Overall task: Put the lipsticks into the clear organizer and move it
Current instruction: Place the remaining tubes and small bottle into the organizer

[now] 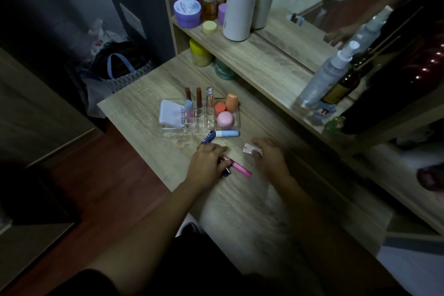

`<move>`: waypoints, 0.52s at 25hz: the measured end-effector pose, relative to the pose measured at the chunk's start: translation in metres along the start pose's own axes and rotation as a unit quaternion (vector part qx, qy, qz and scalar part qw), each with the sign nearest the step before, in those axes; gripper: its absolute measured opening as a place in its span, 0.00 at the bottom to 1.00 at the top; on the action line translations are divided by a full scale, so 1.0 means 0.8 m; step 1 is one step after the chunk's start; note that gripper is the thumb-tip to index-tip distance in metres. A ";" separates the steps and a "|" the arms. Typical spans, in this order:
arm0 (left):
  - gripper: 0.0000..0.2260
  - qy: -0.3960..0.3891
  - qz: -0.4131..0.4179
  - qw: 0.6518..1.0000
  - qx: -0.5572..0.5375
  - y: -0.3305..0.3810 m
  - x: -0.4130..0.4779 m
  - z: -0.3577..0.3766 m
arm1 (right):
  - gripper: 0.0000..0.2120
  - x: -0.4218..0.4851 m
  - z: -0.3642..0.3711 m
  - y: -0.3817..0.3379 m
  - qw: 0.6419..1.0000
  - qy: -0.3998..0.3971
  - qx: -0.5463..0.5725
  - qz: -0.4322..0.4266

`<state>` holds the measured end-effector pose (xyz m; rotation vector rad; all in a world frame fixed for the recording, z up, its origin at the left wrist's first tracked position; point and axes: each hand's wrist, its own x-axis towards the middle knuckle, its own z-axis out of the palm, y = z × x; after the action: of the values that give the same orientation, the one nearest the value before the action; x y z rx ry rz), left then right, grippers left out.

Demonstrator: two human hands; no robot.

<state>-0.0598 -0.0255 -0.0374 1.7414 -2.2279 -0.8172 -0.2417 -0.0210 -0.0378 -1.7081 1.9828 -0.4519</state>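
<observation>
A clear organizer (236, 125) stands mid-desk. Several lipsticks stand upright in its slots, among them two dark red lipsticks (188, 94). Its left compartment holds a white compact (171, 113), its right one an orange tube and pink and orange round pots (225, 119). A light blue lip balm (228, 133) lies in front of the organizer. My left hand (207, 163) rests on the desk, fingers curled over a pink lipstick (240, 168), with a dark tube under it and a blue Nivea stick (208, 138) at its fingertips. My right hand (270, 156) closes on a small white case (251, 148).
A raised wooden shelf (264, 55) behind the desk carries a white cylinder (240, 7), a purple jar (187, 12), bottles and a spray bottle (322, 81). A mirror stands behind it. A tote bag (120, 72) sits on the floor to the left, beyond the desk's left edge.
</observation>
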 end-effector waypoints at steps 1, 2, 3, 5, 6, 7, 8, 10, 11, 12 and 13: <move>0.22 -0.007 -0.015 0.999 0.039 0.006 0.001 0.006 | 0.17 0.000 0.000 0.004 0.999 -0.016 -0.033 0.003; 0.24 -0.006 -0.035 0.997 0.069 0.012 0.001 0.012 | 0.18 0.000 -0.001 0.007 0.998 -0.032 -0.059 0.009; 0.26 0.001 -0.056 0.994 0.089 0.017 0.001 0.017 | 0.18 0.000 -0.001 0.008 0.996 -0.041 -0.071 0.017; 0.28 0.016 -0.087 0.990 0.111 0.023 0.001 0.026 | 0.18 0.000 0.001 0.008 0.996 -0.046 -0.067 0.035; 0.29 0.019 -0.098 0.988 0.118 0.024 0.001 0.029 | 0.18 -0.001 0.002 0.008 0.996 -0.047 -0.059 0.040; 0.29 0.022 -0.109 0.986 0.121 0.024 0.002 0.033 | 0.18 -0.001 0.003 0.009 0.997 -0.047 -0.048 0.045; 0.29 0.024 -0.118 0.985 0.123 0.025 0.002 0.035 | 0.18 -0.001 0.003 0.011 0.997 -0.050 -0.039 0.049; 0.29 0.027 -0.128 0.984 0.123 0.027 0.004 0.037 | 0.18 0.001 0.001 0.014 0.997 -0.054 -0.028 0.048; 0.28 0.026 -0.129 0.984 0.119 0.028 0.005 0.037 | 0.18 0.002 -0.001 0.016 0.997 -0.055 -0.023 0.044; 0.28 0.025 -0.131 0.985 0.109 0.030 0.007 0.035 | 0.18 0.003 -0.002 0.017 0.997 -0.055 -0.013 0.043; 0.28 0.025 -0.133 0.986 0.092 0.032 0.008 0.034 | 0.17 0.003 -0.003 0.017 0.998 -0.052 0.002 0.045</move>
<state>-0.0954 -0.0196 -0.0473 2.1560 -2.1258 -0.6243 -0.2546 -0.0211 -0.0434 -1.5977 1.9726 -0.3283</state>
